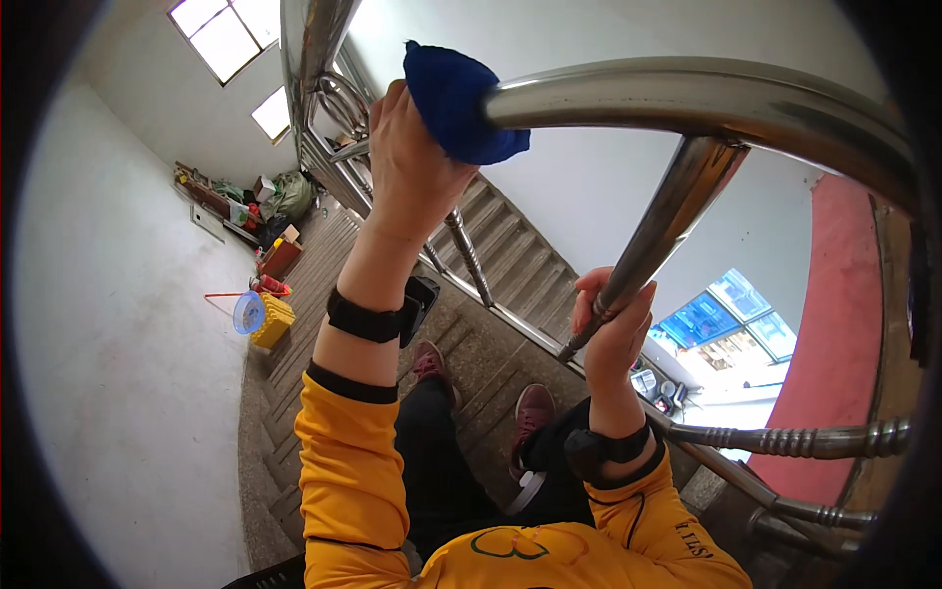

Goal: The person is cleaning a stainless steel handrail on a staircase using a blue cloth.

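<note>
A dark blue cloth (pixel 456 103) is wrapped over the end of the thick, shiny metal handrail (pixel 628 93). My left hand (pixel 417 147) is closed on that cloth, its back toward me and its fingertips hidden behind the fabric. Lower and to the right, my right hand (pixel 616 319) grips a slanted metal baluster (pixel 653 236) that runs down from the handrail. Fingers show on both sides of this post. Dark straps sit on both my forearms, below yellow sleeves.
Stairs (pixel 510 240) descend beyond the railing. By the left wall stand a yellow bucket (pixel 273 319), a blue translucent basin (pixel 249 312) and a red fire extinguisher (pixel 270 285). Piled bags (pixel 287 196) lie farther back. A ribbed lower rail (pixel 814 441) crosses at right.
</note>
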### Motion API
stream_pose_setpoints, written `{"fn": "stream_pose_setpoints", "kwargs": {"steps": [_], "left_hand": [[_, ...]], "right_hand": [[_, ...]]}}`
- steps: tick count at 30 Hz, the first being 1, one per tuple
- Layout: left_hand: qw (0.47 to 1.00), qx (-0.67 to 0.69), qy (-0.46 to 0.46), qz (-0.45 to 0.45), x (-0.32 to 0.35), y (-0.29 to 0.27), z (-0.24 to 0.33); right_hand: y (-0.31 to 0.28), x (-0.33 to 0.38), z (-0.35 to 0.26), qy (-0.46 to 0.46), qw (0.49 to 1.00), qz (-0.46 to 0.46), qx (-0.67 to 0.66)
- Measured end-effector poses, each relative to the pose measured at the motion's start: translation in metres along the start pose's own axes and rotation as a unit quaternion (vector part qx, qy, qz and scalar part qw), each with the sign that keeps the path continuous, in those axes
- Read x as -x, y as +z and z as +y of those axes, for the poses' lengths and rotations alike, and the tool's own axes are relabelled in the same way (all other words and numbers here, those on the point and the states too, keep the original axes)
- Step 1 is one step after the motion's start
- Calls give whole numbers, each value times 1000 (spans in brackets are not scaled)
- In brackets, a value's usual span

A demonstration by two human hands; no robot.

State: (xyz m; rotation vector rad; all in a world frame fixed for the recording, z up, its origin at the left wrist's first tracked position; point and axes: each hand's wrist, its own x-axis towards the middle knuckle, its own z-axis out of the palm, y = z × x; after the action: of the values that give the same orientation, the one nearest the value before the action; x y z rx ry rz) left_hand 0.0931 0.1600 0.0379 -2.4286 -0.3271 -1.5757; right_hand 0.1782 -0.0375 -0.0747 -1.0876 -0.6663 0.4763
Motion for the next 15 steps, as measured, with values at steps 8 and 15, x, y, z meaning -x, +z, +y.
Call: {"fn": "stream_pose_setpoints", "kwargs": {"steps": [8,15], "left_hand": [[906,354,-164,-163,-17,-22,-9],[987,94,-87,-98,20,-6,-42]], "right_hand": [[-1,0,-1,8,1000,0,-13],[0,0,-1,-5,1000,-4,1]]}}
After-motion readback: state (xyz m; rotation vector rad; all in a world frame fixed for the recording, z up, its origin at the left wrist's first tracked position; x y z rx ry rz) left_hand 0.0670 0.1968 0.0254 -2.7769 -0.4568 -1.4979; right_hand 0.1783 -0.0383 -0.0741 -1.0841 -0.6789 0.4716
